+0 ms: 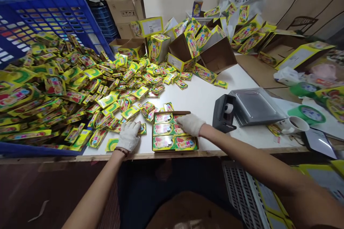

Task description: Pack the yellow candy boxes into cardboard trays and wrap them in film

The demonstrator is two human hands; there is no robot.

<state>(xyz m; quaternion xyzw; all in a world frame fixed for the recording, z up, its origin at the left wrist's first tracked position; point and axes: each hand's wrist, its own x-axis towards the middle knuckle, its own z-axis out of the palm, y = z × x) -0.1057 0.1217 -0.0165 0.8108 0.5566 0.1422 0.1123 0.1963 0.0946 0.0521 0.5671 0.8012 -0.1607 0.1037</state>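
Fingers [180, 119] of our right hand [191, 124] lie pressed together in a white knit glove on the top row of yellow candy packets [163, 142] in a shallow cardboard box [172, 112]; we cannot tell whether they hold a packet. Our gloved left hand [129, 136], its fingers also together and pinching nothing visible, rests on loose packets [141, 128] just beside the box. The box sits near the front edge of a white table [196, 96], right of a heap of packets [80, 93] against a blue plastic crate [45, 3]. Opened cartons [185, 50] stand beyond, and a tape dispenser [224, 112] stands to our right.
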